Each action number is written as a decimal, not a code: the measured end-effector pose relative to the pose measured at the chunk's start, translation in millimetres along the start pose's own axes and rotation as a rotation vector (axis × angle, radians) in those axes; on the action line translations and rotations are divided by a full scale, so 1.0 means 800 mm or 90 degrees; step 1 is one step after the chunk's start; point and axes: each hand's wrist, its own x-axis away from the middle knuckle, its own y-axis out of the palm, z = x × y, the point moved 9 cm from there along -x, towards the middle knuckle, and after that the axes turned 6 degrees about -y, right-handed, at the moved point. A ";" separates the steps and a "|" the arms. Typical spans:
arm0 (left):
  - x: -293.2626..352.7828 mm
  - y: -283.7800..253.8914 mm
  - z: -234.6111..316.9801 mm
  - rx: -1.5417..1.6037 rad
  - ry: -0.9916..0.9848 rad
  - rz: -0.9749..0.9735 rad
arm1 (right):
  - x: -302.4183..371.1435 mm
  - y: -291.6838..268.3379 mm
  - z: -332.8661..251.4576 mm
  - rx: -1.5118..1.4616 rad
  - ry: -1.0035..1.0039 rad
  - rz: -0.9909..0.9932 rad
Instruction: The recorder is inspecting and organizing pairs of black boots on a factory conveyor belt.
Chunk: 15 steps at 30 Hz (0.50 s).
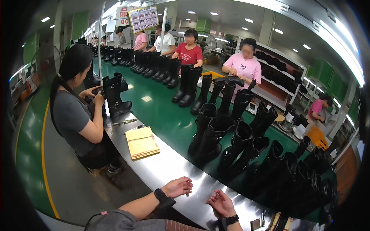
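My left hand (pixel 179 187) rests over the steel table edge, palm turned inward, its fingers loosely curled and apart, with nothing in it. To its right, my right hand (pixel 222 203) is held palm up with half-bent fingers, also holding nothing. A dark band sits on each wrist. Beyond my hands, a pair of tall black boots (pixel 210 134) with open tops stands on the green surface. Another black pair (pixel 244 148) is just right of it. Farther left on the steel table (pixel 173 165) lies a yellow paper pad (pixel 142 143), apart from both hands.
Pens (pixel 129 121) lie behind the pad. A seated co-worker (pixel 77 104) at left handles a black buckled boot. Rows of boots (pixel 154 67) line the green conveyor (pixel 150 100). Across it, a person in pink (pixel 243 65) holds a dark shoe. Small tools (pixel 263 218) lie near my right wrist.
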 end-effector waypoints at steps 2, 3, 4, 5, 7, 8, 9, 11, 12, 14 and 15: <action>0.001 0.001 0.002 0.007 0.015 -0.003 | 0.002 -0.001 0.000 0.007 0.001 0.011; 0.001 0.001 0.001 0.012 0.014 -0.001 | 0.003 -0.002 -0.001 0.011 0.000 0.020; 0.001 0.001 0.001 0.010 0.017 0.001 | 0.004 -0.003 -0.002 0.014 -0.003 0.026; 0.001 0.002 0.000 0.006 0.010 -0.009 | 0.004 -0.001 -0.003 0.015 -0.002 0.023; -0.001 0.005 -0.003 0.001 -0.007 -0.025 | 0.003 -0.001 -0.006 0.014 -0.010 0.026; -0.002 0.003 -0.002 0.003 -0.006 -0.012 | 0.002 0.001 -0.008 0.003 -0.011 0.018; -0.002 0.000 -0.004 0.009 -0.013 0.002 | 0.003 -0.007 -0.005 0.003 0.002 0.062; 0.000 0.001 -0.002 0.014 0.013 -0.004 | 0.006 -0.004 -0.006 0.003 -0.005 0.039; 0.000 0.002 -0.003 0.017 0.014 -0.005 | 0.007 0.001 -0.006 -0.016 -0.006 0.012; -0.001 0.002 -0.005 0.015 0.005 -0.012 | 0.007 0.000 -0.004 -0.006 0.007 -0.001; -0.003 0.005 -0.006 0.021 -0.013 -0.039 | 0.006 -0.005 -0.006 0.000 0.001 0.026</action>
